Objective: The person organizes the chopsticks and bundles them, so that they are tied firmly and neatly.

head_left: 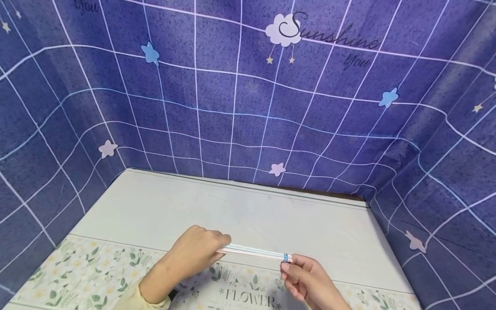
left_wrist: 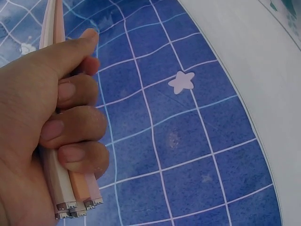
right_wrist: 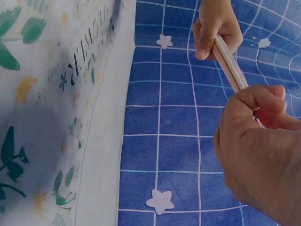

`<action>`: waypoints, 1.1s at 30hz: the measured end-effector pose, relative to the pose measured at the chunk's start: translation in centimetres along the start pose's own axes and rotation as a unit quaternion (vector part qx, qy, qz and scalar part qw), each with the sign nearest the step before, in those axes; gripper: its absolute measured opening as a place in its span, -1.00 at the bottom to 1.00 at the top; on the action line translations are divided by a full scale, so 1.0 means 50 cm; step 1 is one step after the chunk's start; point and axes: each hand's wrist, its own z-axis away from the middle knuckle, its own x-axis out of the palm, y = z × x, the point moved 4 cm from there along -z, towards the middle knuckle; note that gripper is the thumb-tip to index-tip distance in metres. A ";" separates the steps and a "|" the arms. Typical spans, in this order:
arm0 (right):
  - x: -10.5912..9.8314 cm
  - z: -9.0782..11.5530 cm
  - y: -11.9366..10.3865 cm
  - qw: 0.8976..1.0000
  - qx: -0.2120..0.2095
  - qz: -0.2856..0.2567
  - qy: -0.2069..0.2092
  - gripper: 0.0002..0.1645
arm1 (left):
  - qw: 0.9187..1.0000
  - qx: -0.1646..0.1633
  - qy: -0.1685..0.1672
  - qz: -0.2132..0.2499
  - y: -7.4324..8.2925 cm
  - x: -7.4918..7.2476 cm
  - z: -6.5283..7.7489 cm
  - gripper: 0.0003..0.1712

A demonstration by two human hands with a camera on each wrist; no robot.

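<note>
My left hand (head_left: 199, 247) grips a bundle of long, thin pastel strips (head_left: 253, 251) in white, pink and pale blue. In the left wrist view, its fingers (left_wrist: 77, 127) curl round the bundle, and the jagged ends of the strips (left_wrist: 61, 188) stick out below them, one of them orange. A blue tie (head_left: 286, 257) goes round the bundle near its right end. My right hand (head_left: 310, 277) pinches that end, thumb and forefinger beside the tie. Between the two hands the bundle (right_wrist: 230, 63) runs straight, held above the table. The fingers hide part of it.
Beneath the hands lies a white table (head_left: 240, 202), with a floral cloth (head_left: 128, 262) lettered "FLOWER" along its near side. Blue gridded curtains (head_left: 217, 94) with stars and a cloud hang behind the table and on both sides.
</note>
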 end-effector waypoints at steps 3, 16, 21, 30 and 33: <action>-0.005 0.005 0.001 0.998 -0.038 0.017 0.053 -0.74 | 1.000 -0.013 -0.006 -0.009 -0.005 -0.005 0.002 -0.72; 0.014 0.030 -0.025 0.897 -0.308 0.129 0.289 -0.84 | 0.998 -0.046 -0.023 0.038 -0.007 -0.010 0.004 -0.69; -0.004 0.022 -0.018 0.928 -0.212 0.057 0.300 -0.85 | 0.998 -0.049 -0.020 0.043 -0.009 -0.011 0.006 -0.71; -0.011 0.009 0.006 0.971 -0.055 0.074 0.221 -0.93 | 0.998 -0.056 -0.014 0.028 -0.011 -0.016 0.006 -0.75; 0.000 0.010 0.005 0.973 -0.079 0.111 0.185 -0.92 | 0.998 -0.061 -0.015 0.026 -0.012 -0.014 0.004 -0.80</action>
